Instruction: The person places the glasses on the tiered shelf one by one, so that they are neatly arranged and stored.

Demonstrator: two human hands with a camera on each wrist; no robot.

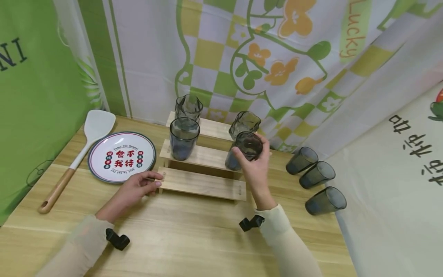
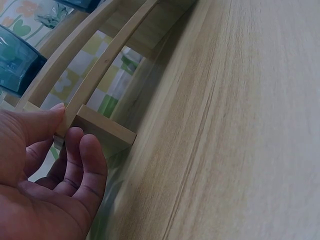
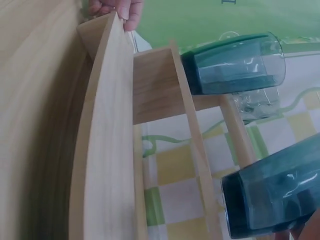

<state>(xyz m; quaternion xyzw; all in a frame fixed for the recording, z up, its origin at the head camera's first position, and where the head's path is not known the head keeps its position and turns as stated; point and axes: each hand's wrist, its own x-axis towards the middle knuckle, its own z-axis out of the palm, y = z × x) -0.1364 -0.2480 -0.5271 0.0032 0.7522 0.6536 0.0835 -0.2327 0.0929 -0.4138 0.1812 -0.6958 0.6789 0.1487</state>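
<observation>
A three-step wooden rack (image 1: 204,184) stands on the table. My left hand (image 1: 138,186) pinches the left end of its lowest step, thumb on top and fingers beneath, as the left wrist view shows. My right hand (image 1: 257,167) grips a blue-grey glass (image 1: 232,160) upright at the right end of the middle step. In the right wrist view, a narrow gap shows between this glass's base (image 3: 234,207) and the step. A matching glass (image 1: 184,140) stands on the middle step's left end. Two clear wavy glasses, left (image 1: 188,107) and right (image 1: 244,124), occupy the top step.
Several items surround the rack. Three blue-grey glasses (image 1: 316,175) are in a row at the table's right edge. On the left lie a round printed plate (image 1: 100,163) and a white spatula (image 1: 98,123) with a wooden handle. A patterned curtain (image 1: 214,54) hangs close behind.
</observation>
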